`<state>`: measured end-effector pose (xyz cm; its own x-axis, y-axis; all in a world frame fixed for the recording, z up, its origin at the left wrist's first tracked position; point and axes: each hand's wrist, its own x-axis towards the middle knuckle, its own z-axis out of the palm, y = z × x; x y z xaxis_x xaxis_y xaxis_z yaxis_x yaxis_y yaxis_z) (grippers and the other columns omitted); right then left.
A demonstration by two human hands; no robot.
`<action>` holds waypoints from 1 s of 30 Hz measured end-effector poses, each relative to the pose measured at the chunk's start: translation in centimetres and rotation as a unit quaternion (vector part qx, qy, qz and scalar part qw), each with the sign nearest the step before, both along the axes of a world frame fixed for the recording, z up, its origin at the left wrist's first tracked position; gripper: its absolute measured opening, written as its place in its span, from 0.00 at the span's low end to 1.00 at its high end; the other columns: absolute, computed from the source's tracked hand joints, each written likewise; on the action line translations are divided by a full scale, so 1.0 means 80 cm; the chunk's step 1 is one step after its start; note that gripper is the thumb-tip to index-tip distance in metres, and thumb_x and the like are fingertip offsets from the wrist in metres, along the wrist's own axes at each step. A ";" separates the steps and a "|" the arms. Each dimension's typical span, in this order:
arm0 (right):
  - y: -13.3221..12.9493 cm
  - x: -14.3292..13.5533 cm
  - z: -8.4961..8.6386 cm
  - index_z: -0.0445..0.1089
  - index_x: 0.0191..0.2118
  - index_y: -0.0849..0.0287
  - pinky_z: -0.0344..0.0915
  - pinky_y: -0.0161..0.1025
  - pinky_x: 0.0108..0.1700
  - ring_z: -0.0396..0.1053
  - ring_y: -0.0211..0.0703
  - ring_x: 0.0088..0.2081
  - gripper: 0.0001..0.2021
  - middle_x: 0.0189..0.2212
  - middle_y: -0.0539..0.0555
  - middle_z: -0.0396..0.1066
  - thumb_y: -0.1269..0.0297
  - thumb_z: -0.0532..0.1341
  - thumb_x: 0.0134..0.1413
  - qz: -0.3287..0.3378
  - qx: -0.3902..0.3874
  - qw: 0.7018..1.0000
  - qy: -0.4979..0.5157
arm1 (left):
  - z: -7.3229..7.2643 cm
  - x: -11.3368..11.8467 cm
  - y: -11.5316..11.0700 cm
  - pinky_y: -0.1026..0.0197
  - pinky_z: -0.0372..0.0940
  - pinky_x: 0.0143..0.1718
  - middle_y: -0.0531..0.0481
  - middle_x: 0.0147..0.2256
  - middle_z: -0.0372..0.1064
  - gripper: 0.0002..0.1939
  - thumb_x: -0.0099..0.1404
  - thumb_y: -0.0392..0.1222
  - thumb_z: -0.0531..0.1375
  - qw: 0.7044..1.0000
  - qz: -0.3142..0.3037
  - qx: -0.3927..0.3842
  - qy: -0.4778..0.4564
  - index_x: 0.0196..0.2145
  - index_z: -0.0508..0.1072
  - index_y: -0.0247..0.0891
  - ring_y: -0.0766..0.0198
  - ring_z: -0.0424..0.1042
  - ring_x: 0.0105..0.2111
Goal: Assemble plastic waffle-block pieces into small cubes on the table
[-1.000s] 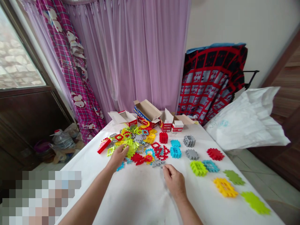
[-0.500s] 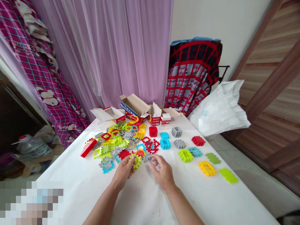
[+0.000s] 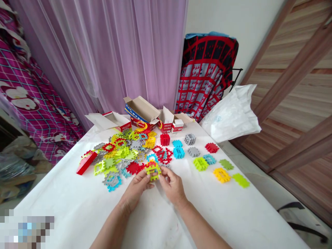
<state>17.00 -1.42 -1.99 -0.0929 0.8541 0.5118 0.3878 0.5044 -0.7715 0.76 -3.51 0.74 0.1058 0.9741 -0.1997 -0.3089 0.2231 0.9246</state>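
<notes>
My left hand (image 3: 139, 186) pinches the left edge of a lime-green notched building tile (image 3: 153, 172) with an open window-like middle. From the other side, the fingers of my right hand (image 3: 171, 183) close on its right edge. Held tilted up, the tile is just in front of a heap of interlocking plastic tiles (image 3: 124, 152) in lime, grey, red, blue and yellow. A red tile (image 3: 134, 168) lies just beyond my left fingers. To the right of my hands stands a lime stack (image 3: 200, 164) of tiles.
Sorted tiles lie at right, among them a yellow tile (image 3: 222, 175), a flat lime tile (image 3: 241, 180) and a grey stack (image 3: 190, 139). Open cardboard boxes (image 3: 142, 109) line the far edge. A red box lid (image 3: 86, 162) lies left; a white bag (image 3: 230, 114) stands right.
My right hand has moved left, from a grey tile to the lime-green tile, and now grips it too. The tile is raised more upright. The whole view has shifted slightly.
</notes>
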 end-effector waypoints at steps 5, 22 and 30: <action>0.005 0.014 0.014 0.74 0.43 0.58 0.68 0.33 0.34 0.72 0.39 0.32 0.13 0.35 0.54 0.76 0.62 0.56 0.57 -0.009 -0.053 0.996 0.066 | 0.003 0.004 -0.001 0.64 0.67 0.31 0.47 0.38 0.76 0.23 0.50 0.57 0.67 0.997 0.029 0.006 0.072 0.40 0.77 0.41 0.61 0.73 0.37; -0.001 0.039 0.061 0.65 0.55 0.55 0.67 0.47 0.52 0.65 0.51 0.52 0.28 0.51 0.58 0.66 0.59 0.67 0.46 0.076 0.058 0.957 -0.273 | 0.002 0.018 0.000 0.71 0.51 0.13 0.60 0.15 0.62 0.25 0.45 0.63 0.65 0.986 0.037 -0.020 0.161 0.29 0.69 0.39 0.72 0.60 0.14; -0.004 0.036 0.070 0.67 0.54 0.51 0.67 0.45 0.49 0.67 0.48 0.48 0.26 0.49 0.55 0.66 0.65 0.67 0.45 0.053 0.040 0.946 -0.318 | 0.006 0.020 -0.004 0.71 0.52 0.13 0.60 0.15 0.62 0.25 0.44 0.63 0.66 0.987 0.015 -0.011 0.162 0.29 0.69 0.39 0.72 0.61 0.14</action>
